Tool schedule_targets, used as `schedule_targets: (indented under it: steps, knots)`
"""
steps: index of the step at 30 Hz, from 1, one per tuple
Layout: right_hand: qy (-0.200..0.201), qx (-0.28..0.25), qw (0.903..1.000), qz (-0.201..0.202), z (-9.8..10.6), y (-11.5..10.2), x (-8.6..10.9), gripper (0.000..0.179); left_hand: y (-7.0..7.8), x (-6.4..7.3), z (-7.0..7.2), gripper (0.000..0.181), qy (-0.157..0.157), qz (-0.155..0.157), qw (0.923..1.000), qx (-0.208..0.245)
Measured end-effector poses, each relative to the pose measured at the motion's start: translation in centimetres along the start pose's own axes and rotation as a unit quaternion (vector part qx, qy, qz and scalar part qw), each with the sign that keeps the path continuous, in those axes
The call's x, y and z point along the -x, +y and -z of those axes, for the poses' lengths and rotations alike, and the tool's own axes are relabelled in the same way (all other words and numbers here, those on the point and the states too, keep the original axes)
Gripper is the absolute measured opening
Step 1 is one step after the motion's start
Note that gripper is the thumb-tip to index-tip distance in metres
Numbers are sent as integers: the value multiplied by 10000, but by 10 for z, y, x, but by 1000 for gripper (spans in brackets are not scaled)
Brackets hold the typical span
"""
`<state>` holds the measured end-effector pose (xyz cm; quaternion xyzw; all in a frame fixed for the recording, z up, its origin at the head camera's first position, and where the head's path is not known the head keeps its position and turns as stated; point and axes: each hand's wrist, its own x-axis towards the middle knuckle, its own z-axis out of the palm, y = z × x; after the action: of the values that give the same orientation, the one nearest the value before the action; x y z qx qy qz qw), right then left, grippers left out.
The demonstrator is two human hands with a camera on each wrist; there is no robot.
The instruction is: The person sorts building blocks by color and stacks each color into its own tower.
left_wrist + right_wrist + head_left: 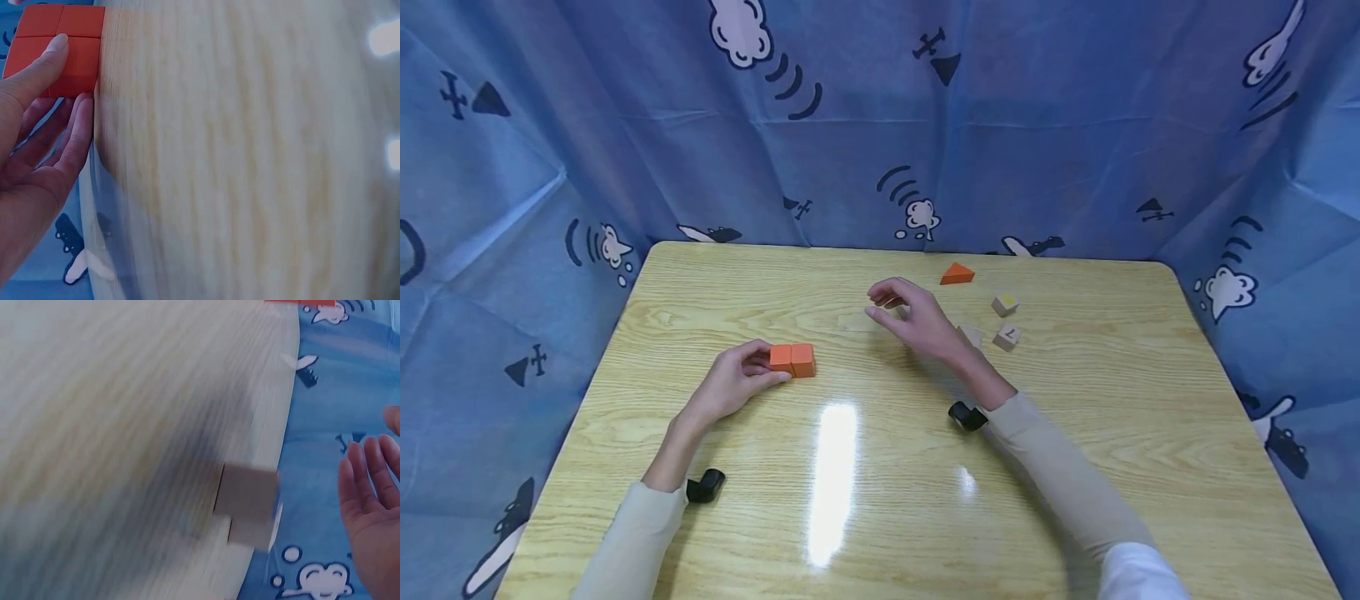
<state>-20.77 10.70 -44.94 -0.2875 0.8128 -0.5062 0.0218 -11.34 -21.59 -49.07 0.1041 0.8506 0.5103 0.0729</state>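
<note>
My left hand holds a small group of orange blocks on the left half of the table, thumb on the near side and fingers behind. In the left wrist view the thumb lies across the orange blocks, whose seams divide them into two rows. Above the middle of the table hangs my right hand, fingers loosely bent and nothing between them. Just beyond its wrist, a pale wooden block is partly hidden. The right wrist view has plain wooden blocks left of that hand.
Right of my right hand lie a wooden cube with a dark mark and another with a yellow mark. An orange triangular block lies near the back edge. Blue patterned cloth surrounds the wooden table at back and sides.
</note>
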Motion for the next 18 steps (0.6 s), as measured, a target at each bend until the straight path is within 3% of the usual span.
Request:
schedule_targets:
  steps: [11, 18]
  knots:
    - [424, 389, 9980, -277, 42, 22, 0, 27, -2, -1, 3, 34, -39, 122, 9998, 133]
    - [679, 794, 9920, -705, 64, 33, 0, 28, -1, -1, 4, 36, -92, 248, 9992, 286]
